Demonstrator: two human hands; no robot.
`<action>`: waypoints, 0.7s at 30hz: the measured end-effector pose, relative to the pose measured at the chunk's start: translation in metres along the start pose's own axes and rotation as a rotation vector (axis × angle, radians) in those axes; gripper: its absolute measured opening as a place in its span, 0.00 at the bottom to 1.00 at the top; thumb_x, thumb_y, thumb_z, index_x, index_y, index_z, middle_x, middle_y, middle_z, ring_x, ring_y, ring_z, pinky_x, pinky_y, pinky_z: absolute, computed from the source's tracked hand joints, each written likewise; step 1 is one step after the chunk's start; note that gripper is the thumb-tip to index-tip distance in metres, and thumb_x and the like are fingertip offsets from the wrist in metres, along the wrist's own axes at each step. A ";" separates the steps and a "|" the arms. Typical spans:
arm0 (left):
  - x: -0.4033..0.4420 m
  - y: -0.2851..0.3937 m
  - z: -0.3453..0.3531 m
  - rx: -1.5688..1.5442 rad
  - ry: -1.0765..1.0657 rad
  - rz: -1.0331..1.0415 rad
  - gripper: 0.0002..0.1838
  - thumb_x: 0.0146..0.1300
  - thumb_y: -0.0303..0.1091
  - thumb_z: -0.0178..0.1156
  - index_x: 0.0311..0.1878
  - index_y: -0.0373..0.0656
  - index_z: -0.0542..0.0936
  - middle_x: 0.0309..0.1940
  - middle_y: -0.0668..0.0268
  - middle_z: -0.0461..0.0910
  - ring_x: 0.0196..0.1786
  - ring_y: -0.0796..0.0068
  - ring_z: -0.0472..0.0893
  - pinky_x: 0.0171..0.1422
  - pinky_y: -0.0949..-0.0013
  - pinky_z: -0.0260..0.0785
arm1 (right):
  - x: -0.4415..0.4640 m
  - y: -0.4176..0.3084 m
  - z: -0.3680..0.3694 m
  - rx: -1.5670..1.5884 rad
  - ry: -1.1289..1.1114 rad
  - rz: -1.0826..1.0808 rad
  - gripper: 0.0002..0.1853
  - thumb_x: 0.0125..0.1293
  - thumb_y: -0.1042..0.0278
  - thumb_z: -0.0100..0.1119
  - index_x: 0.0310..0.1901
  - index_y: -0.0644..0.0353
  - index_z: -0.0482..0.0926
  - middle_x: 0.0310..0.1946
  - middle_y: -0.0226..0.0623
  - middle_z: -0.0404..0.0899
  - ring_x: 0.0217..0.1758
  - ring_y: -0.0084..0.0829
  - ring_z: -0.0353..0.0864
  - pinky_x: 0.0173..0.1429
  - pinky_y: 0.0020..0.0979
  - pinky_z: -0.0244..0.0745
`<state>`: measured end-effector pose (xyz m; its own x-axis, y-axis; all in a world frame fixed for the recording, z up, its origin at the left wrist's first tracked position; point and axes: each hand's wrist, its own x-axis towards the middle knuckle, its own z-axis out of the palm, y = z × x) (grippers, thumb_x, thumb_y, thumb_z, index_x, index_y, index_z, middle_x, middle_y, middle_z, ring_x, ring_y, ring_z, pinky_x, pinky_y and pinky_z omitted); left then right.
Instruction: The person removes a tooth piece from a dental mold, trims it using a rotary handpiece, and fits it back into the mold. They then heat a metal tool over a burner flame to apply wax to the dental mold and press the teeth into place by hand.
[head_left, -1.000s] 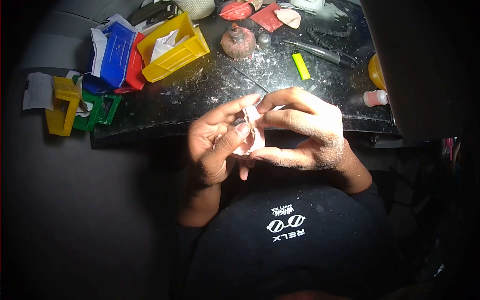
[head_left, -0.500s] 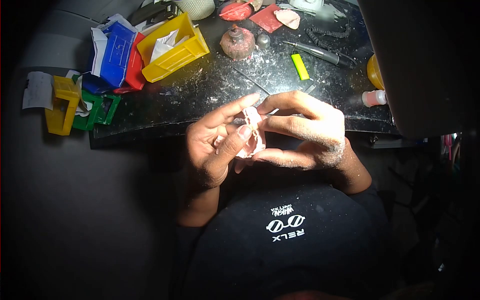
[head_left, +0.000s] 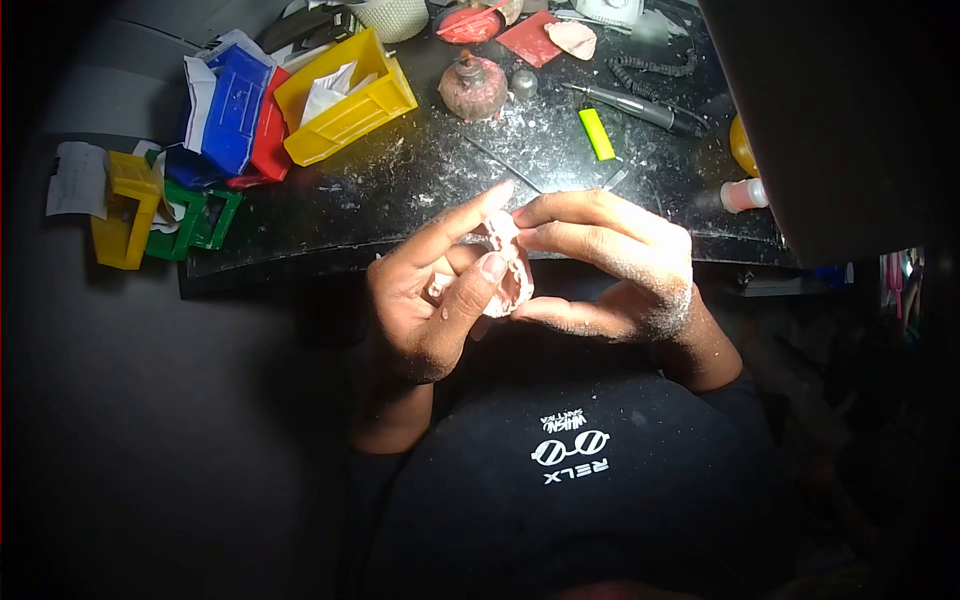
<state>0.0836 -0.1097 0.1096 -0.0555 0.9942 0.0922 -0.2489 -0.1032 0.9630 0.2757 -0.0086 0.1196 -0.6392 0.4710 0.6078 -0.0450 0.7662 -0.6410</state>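
A pinkish-white dental cast [head_left: 513, 283] with a curved, ridged edge is held up in front of my chest, just off the bench edge. My left hand [head_left: 430, 300] grips it, thumb pressed over its near face and index finger stretched along its top. A small pale piece [head_left: 438, 286] shows against the left palm. My right hand [head_left: 630, 260] is dusted with white powder; its index and middle fingertips touch the cast's upper end, and its thumb meets the lower right edge. Glare washes out part of the cast.
The dusty black bench [head_left: 330, 225] carries a spirit burner [head_left: 473, 88], a yellow-green lighter [head_left: 597, 134], a thin metal tool [head_left: 500, 163], a corded handpiece [head_left: 640, 106] and a pink-filled bottle [head_left: 745, 195]. Yellow [head_left: 350, 115], blue [head_left: 232, 120], red and green bins stand left. Red wax [head_left: 528, 38] lies behind.
The right fingers have loosened slightly and sit a little farther toward the cast's edge, showing more of it. The left hand keeps its hold. The camera view has shifted slightly.
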 end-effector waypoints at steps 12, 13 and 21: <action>-0.002 0.001 0.003 0.142 0.043 0.057 0.25 0.74 0.19 0.54 0.73 0.24 0.71 0.51 0.51 0.85 0.44 0.79 0.85 0.49 0.76 0.77 | -0.003 0.003 0.003 0.066 -0.001 0.034 0.25 0.53 0.63 0.84 0.50 0.66 0.87 0.51 0.46 0.87 0.50 0.41 0.90 0.55 0.35 0.85; -0.002 0.001 0.003 0.142 0.042 0.057 0.25 0.74 0.19 0.54 0.73 0.24 0.71 0.51 0.51 0.85 0.44 0.79 0.85 0.49 0.76 0.77 | -0.003 0.003 0.003 0.073 -0.002 0.033 0.25 0.53 0.63 0.84 0.50 0.66 0.86 0.51 0.47 0.86 0.51 0.41 0.90 0.55 0.35 0.85; -0.003 -0.002 -0.001 0.221 0.044 0.061 0.27 0.72 0.20 0.55 0.73 0.23 0.70 0.51 0.50 0.83 0.42 0.77 0.84 0.49 0.74 0.77 | -0.002 0.004 0.002 0.131 -0.010 0.058 0.21 0.55 0.68 0.81 0.49 0.67 0.86 0.52 0.49 0.87 0.51 0.41 0.90 0.56 0.35 0.85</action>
<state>0.0835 -0.1123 0.1075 -0.1075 0.9834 0.1459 -0.0258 -0.1495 0.9884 0.2757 -0.0076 0.1150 -0.6514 0.5083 0.5633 -0.1066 0.6738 -0.7312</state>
